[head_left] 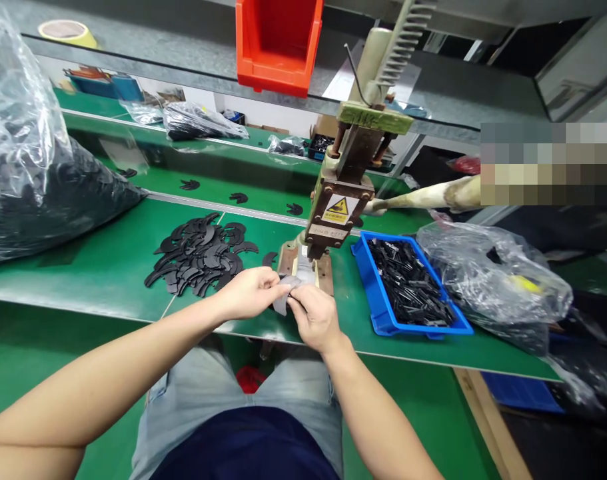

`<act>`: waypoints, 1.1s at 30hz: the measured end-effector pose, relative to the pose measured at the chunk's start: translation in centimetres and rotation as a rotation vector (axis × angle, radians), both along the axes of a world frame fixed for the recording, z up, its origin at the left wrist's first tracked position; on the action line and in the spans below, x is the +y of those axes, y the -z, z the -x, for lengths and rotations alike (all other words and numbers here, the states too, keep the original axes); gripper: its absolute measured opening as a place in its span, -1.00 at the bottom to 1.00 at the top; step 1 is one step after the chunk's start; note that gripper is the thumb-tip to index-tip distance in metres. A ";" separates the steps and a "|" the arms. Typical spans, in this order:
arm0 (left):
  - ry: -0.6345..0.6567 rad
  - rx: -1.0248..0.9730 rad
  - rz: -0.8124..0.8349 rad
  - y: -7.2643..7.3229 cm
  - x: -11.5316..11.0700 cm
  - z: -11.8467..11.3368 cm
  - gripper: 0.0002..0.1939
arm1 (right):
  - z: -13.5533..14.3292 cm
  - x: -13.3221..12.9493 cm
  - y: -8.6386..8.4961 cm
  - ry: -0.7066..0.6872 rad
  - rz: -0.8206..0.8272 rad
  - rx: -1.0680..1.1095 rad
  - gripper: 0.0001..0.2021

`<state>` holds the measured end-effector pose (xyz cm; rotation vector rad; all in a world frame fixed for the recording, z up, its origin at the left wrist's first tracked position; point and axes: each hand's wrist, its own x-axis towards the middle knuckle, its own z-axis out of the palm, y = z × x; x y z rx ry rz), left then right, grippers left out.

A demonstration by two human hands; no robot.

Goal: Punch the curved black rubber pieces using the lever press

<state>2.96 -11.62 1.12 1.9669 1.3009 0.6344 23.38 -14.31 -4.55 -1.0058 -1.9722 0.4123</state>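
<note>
Between my two hands, just in front of the press base [325, 272], is a curved dark grey piece [282, 303]. My left hand [253, 292] pinches its left side with thumb and forefinger. At its right side, the closed fingers of my right hand [315, 316] grip it too. The hand press [339, 200] with a yellow warning label stands right behind. Left of my hands lies a heap of curved black pieces [198, 257], with a single one [270, 259] near the press. A blue tray [378, 320] of small black parts sits to the right.
A large plastic bag [28, 167] of black pieces fills the left. Another clear bag [498, 273] lies right of the tray. Several black pieces lie on the green strip [213, 183] behind. An orange bin [278, 73] is on the shelf above.
</note>
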 end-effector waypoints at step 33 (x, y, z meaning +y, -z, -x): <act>0.107 -0.592 0.377 -0.4 -2.5 -0.8 -0.59 | -1.8 -3.4 -2.4 0.016 0.438 0.428 -0.76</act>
